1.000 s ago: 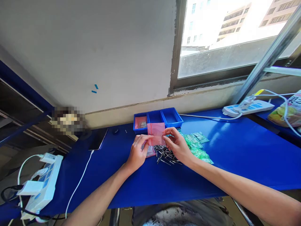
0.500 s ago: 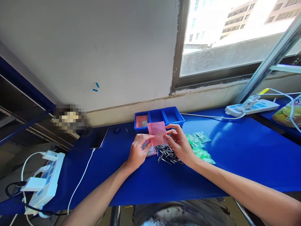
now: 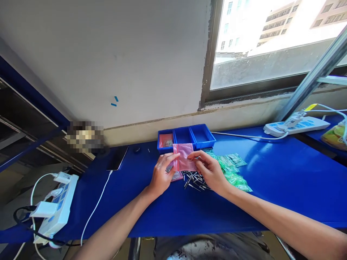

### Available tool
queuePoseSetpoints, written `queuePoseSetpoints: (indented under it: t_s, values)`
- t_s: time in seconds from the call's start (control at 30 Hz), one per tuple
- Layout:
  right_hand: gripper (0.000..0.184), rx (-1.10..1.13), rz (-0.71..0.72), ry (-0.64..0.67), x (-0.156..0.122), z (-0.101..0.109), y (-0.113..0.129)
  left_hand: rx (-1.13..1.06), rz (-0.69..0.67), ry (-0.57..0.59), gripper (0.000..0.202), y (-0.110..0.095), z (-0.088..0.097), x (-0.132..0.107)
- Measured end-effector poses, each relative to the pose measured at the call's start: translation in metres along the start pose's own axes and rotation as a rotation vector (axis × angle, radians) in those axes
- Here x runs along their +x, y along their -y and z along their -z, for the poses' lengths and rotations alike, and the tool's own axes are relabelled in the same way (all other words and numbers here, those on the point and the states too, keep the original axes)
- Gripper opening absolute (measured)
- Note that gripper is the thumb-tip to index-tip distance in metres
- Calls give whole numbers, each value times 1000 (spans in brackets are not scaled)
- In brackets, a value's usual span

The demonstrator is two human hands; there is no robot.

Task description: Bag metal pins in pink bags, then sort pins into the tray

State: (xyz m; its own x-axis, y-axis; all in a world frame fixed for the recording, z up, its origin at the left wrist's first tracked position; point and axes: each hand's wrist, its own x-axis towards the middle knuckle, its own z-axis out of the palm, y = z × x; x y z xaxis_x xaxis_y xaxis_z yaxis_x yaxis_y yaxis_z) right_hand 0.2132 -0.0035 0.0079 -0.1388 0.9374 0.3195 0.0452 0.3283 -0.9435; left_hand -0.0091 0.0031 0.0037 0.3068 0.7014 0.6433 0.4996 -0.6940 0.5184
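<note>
Both hands hold one small pink plastic bag (image 3: 184, 159) upright over the blue table (image 3: 271, 184). My left hand (image 3: 162, 176) pinches its left edge, and a thin metal pin shows between those fingers. My right hand (image 3: 210, 171) pinches the bag's right edge. Under the hands lies a loose pile of small metal pins (image 3: 193, 179). More pink bags (image 3: 177, 176) lie flat beneath my left hand. A heap of small green bags (image 3: 230, 168) sits just right of my right hand.
A blue three-compartment tray (image 3: 202, 137) stands against the wall, its left bin holding pink bags. A phone (image 3: 118, 159) with a white cable lies at left. White power strips sit at the far left (image 3: 58, 207) and on the right ledge (image 3: 296, 125).
The hands and pink bag keep the same grip. The bag has tipped slightly lower toward the pin pile, and the view has shifted a little to the left.
</note>
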Motion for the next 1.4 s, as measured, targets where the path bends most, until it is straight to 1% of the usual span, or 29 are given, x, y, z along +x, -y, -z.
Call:
queuePoseSetpoints:
  t_s: [0.1, 0.23, 0.37, 0.5, 0.7, 0.87, 0.97, 1.1, 1.23, 1.4]
  values:
    - [22, 1, -4, 9, 0, -1, 1, -23, 11, -3, 32, -1, 0, 0]
    - [22, -5, 4, 25, 0, -1, 2, -54, -6, -29, 29, -2, 0, 1]
    - [24, -29, 3, 26, -1, -1, -3, -56, 10, -30, 21, -2, 0, 0]
    - [25, 17, -32, 36, -1, -2, -7, -53, 21, -37, 17, -2, 0, 0]
    - [24, 8, -5, 71, 0, -1, -3, -62, 15, -40, 15, -2, 0, 0]
    - [31, -1, -47, 92, 0, -1, -3, -47, 31, -49, 10, -4, 0, 1]
    - [36, 21, -83, 77, 0, -2, -4, -39, 17, -63, 9, -5, -1, 1]
    - [37, 46, -122, 81, 1, -2, -5, -34, 7, -71, 11, -6, -1, 0]
    - [38, 23, -116, 78, 1, 0, -6, -37, 3, -50, 14, -7, 0, 0]
    - [38, 11, -114, 99, 1, -1, -7, -43, 29, -87, 10, -7, 1, 1]
